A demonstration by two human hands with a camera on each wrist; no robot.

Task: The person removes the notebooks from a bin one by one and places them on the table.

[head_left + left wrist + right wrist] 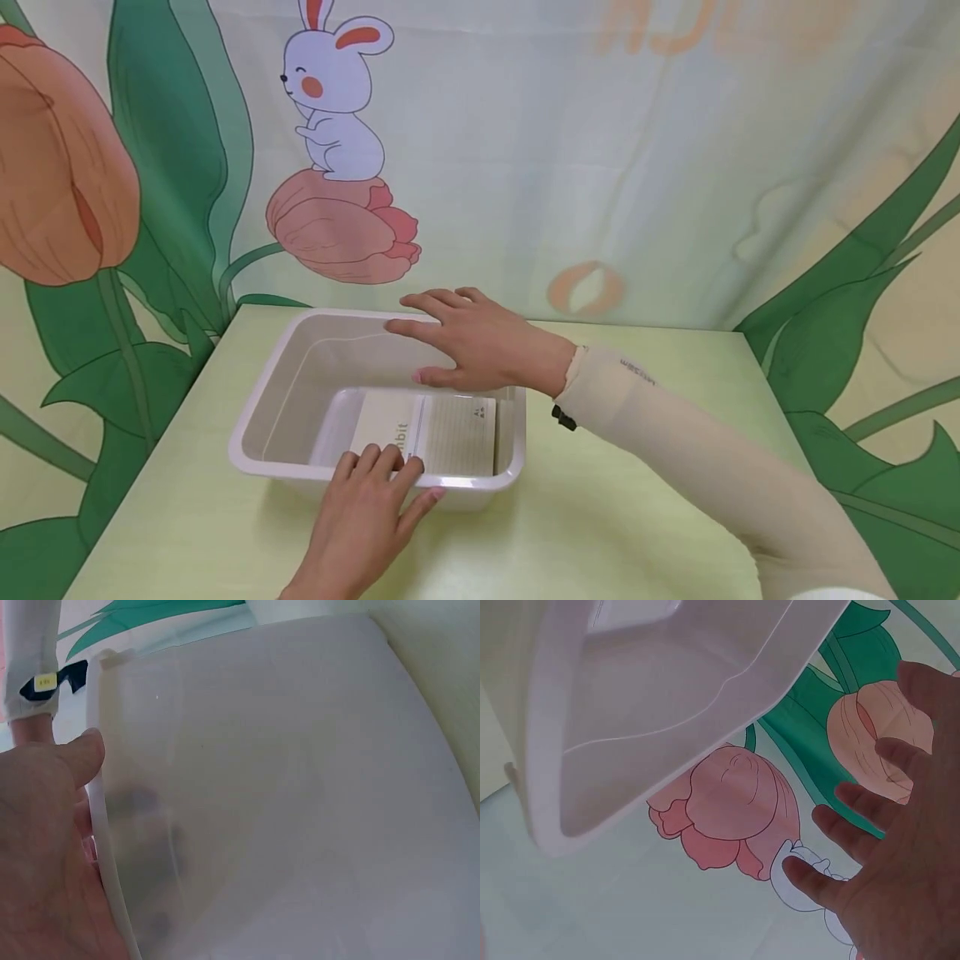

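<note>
A white plastic basin (360, 358) stands on the table, and inside it lies a flat beige-and-white notebook (459, 433) with printed lettering. At the near rim, my left hand (360, 521) grips the basin, its fingers hooked over to the inside. The left wrist view shows the thumb outside the wall (300, 787), with the fingers as dark shapes through the plastic. My right hand (487, 342) hovers over the basin's far right part, fingers spread and holding nothing. In the right wrist view that hand (892, 847) is apart from the basin's rim.
The pale green table (637, 517) extends to the right of the basin. Behind it hangs a cloth backdrop (487, 167) printed with tulips, leaves and a white rabbit (341, 137). A black strap piece (564, 417) sits at the right wrist, below a beige sleeve (675, 433).
</note>
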